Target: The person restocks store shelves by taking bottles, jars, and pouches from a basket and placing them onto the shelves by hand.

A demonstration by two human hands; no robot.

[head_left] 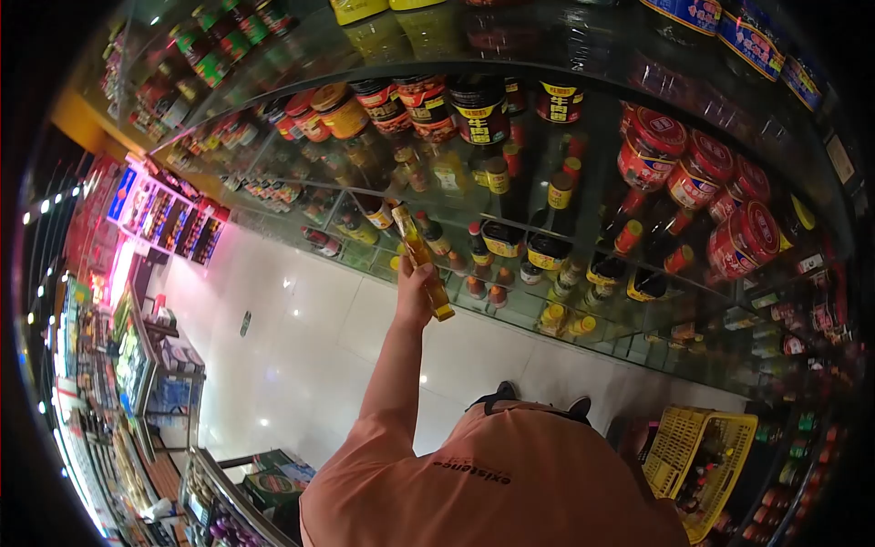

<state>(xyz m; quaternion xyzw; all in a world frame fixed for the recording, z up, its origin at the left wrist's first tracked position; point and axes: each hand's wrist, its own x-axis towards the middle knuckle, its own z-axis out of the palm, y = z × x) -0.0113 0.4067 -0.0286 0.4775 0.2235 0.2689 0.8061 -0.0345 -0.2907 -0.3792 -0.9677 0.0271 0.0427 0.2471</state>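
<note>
My left hand (415,290) is wrapped round a slim glass bottle (422,251) of amber-yellow liquid. The bottle is tilted, with its lower end toward me and a pale label near the far end. It is held in front of glass shelves (346,187) stocked with sauce bottles and jars. Behind it, a dark sauce bottle (433,233) stands among others on a lower shelf. My right hand does not show; my right side is hidden beyond my shirt, near a yellow basket (670,447).
Black-labelled jars (478,109) and red-lidded tubs (652,146) fill the upper shelves. The yellow basket at lower right contains items. Pale floor tiles (301,319) run along the shelving to a lit display rack (169,214). Counters with goods (150,383) line the left.
</note>
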